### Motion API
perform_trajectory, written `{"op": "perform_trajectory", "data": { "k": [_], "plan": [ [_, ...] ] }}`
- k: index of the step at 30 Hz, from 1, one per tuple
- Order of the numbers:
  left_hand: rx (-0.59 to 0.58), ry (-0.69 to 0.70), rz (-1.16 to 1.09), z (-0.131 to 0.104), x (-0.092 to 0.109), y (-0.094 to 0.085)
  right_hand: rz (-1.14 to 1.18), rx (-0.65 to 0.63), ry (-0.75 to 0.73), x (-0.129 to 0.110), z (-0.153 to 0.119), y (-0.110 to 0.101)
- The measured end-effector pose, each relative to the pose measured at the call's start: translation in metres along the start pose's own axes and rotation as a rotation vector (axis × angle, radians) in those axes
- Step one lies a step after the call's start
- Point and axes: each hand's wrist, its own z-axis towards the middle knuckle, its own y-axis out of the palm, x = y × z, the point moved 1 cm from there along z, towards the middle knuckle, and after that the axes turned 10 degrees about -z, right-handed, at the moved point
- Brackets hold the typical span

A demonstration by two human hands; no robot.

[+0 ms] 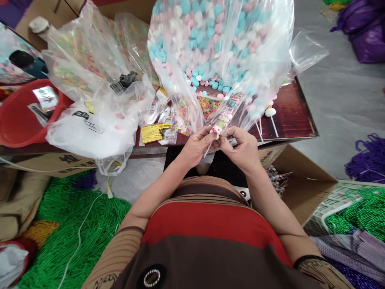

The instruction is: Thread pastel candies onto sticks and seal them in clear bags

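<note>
At the table's front edge, my left hand (197, 147) is closed around the lower end of a wrapped marshmallow candy on a white stick (223, 120). The stick pokes out below my fingers, tilted down to the left. My right hand (241, 147) pinches at the same spot, fingertips almost touching the left ones; what exactly they grip is partly hidden. Left of my hands lies a bundle of gold twist ties (151, 133) beside small printed clear packets (159, 107). On the right, marshmallows on white sticks (270, 112) rest on the dark red table (296, 108).
Behind my hands stands a big clear bag of pink, blue and white marshmallows (204, 36). To the left are a bag of ring candies (81, 60), a white plastic bag (90, 128) and a red basin (18, 116). An open carton (306, 188) sits below right.
</note>
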Motion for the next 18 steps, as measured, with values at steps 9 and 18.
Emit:
{"op": "perform_trajectory", "data": {
  "k": [9, 18],
  "plan": [
    [0.148, 0.391, 0.291, 0.003, -0.019, -0.006, -0.073, 0.000, -0.102, 0.010, -0.006, 0.013],
    [0.226, 0.348, 0.323, 0.000, -0.007, 0.004, 0.092, 0.081, 0.100, 0.008, -0.013, 0.015]
  ]
}}
